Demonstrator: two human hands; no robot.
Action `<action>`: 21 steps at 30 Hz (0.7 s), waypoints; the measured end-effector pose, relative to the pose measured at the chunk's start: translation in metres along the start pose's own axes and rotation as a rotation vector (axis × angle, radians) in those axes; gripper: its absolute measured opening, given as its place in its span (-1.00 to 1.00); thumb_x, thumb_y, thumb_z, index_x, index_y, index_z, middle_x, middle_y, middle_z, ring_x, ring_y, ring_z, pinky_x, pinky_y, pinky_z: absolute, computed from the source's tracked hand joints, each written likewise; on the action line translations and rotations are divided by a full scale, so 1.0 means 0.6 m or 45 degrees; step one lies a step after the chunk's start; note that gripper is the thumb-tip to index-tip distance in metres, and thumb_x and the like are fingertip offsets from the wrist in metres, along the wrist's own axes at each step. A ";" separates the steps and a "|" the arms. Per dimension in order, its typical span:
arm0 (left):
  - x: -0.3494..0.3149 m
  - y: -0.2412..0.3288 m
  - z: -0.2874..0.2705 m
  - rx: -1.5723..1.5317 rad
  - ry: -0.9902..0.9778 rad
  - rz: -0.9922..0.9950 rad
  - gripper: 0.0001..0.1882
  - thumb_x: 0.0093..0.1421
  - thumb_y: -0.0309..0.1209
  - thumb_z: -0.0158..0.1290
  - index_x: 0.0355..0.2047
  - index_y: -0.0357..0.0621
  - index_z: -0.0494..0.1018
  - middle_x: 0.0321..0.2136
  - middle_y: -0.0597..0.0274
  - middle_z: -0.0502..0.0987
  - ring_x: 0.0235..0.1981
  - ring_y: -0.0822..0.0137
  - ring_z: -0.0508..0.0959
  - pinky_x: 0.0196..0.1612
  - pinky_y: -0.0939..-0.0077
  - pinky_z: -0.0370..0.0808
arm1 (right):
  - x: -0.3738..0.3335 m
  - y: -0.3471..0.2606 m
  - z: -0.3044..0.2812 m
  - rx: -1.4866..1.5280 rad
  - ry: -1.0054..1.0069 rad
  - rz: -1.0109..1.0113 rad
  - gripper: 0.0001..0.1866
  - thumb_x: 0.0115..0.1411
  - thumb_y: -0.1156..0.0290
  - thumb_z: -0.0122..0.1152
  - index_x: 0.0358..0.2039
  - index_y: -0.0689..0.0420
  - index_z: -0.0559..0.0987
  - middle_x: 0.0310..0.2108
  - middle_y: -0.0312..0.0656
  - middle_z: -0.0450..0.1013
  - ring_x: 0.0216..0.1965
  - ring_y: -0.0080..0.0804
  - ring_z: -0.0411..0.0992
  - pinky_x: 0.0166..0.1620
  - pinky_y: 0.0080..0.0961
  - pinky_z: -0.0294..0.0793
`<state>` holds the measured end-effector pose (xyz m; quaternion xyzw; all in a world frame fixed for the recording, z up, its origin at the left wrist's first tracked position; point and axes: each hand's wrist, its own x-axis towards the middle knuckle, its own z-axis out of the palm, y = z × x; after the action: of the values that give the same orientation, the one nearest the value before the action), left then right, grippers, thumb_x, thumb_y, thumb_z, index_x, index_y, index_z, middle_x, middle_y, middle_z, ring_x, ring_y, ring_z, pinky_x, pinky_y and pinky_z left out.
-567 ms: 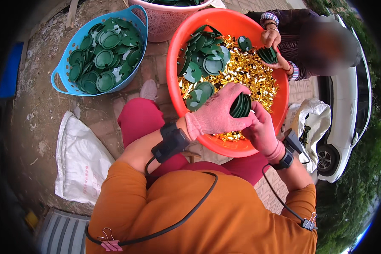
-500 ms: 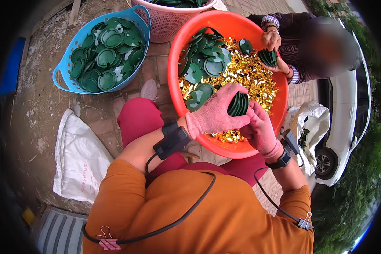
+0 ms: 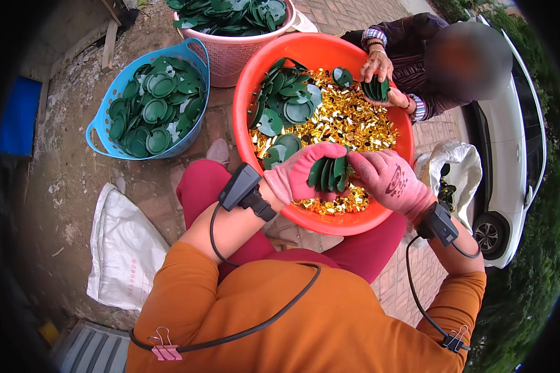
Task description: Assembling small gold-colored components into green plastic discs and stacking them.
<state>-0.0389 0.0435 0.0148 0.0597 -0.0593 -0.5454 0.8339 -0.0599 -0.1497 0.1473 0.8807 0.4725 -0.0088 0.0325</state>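
My left hand [image 3: 305, 171], in a pink glove, grips a small stack of green plastic discs [image 3: 328, 174] on edge. On the stack's right side, my gloved right hand [image 3: 389, 177] has its fingertips bent against the discs; what they pinch, if anything, is hidden. Both hands are over the near part of an orange-red basin [image 3: 242, 118]. Small shiny gold pieces [image 3: 361, 127] cover much of its inside. Loose green discs [image 3: 298, 110] lie heaped at the basin's left, some with cut-outs.
A blue basket [image 3: 196, 124] full of green discs stands at left, with a pink basket [image 3: 224, 56] of discs behind. Across the basin, another person's hands [image 3: 379, 65] hold discs. White sacks [image 3: 127, 255] lie left and right; a white car [image 3: 510, 137] is at right.
My hands have turned, so the stack shows more of its edges and my right hand's back faces up. The right forearm has swung outward. The whole view has shifted slightly.
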 end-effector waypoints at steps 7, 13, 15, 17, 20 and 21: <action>-0.001 -0.016 0.019 0.205 0.228 0.092 -0.71 0.21 -0.14 0.12 -0.18 0.00 0.42 -0.45 0.31 0.52 -0.49 0.39 0.57 -0.60 0.50 0.50 | -0.005 0.004 0.027 0.276 -0.125 0.162 -0.62 0.16 0.31 0.21 -0.07 0.21 0.41 -0.43 -0.12 0.43 -0.41 -0.16 0.47 -0.36 -0.25 0.45; 0.004 -0.008 0.029 0.430 0.412 0.259 -0.57 0.19 -0.09 0.17 -0.02 0.11 0.30 -0.32 0.42 0.47 -0.30 0.53 0.53 -0.47 0.47 0.56 | 0.010 -0.057 0.089 1.667 0.416 1.214 -0.82 0.31 0.43 0.04 -0.16 0.26 0.39 -0.38 -0.19 0.45 -0.37 -0.50 0.46 -0.31 -0.46 0.50; 0.013 -0.010 0.011 0.322 0.388 0.208 -0.56 0.20 -0.15 0.17 0.03 0.10 0.32 -0.29 0.43 0.49 -0.32 0.52 0.54 -0.47 0.44 0.57 | 0.009 -0.060 0.096 1.731 0.555 1.280 -0.90 0.31 0.40 0.06 -0.25 0.15 0.44 -0.49 -0.45 0.33 -0.52 -0.77 0.19 -0.47 -0.75 0.19; 0.025 -0.016 -0.004 0.278 0.285 0.152 -0.54 0.21 -0.16 0.17 0.07 0.09 0.32 -0.27 0.42 0.49 -0.31 0.51 0.55 -0.46 0.43 0.58 | -0.007 -0.056 0.084 1.774 0.553 1.278 -0.88 0.28 0.42 0.09 -0.27 0.20 0.43 -0.47 -0.37 0.37 -0.45 -0.71 0.29 -0.41 -0.68 0.34; 0.047 -0.031 -0.018 0.227 0.085 0.055 -0.49 0.23 -0.19 0.13 0.16 0.04 0.31 -0.16 0.33 0.50 -0.28 0.40 0.57 -0.41 0.38 0.59 | -0.057 -0.041 0.079 1.746 0.486 1.433 -0.83 0.23 0.35 0.17 -0.36 0.18 0.45 -0.53 -0.40 0.38 -0.53 -0.71 0.33 -0.47 -0.68 0.36; 0.052 -0.037 -0.020 0.170 0.055 0.070 -0.50 0.24 -0.20 0.11 0.16 0.01 0.31 -0.14 0.28 0.50 -0.26 0.34 0.58 -0.38 0.37 0.60 | -0.069 -0.039 0.064 1.866 0.492 1.495 -0.82 0.24 0.31 0.15 -0.37 0.15 0.45 -0.54 -0.42 0.36 -0.57 -0.72 0.27 -0.50 -0.69 0.29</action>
<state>-0.0443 0.0063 0.0006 0.1254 -0.0790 -0.5158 0.8438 -0.1017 -0.1741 0.1098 0.7647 -0.1700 -0.1391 -0.6058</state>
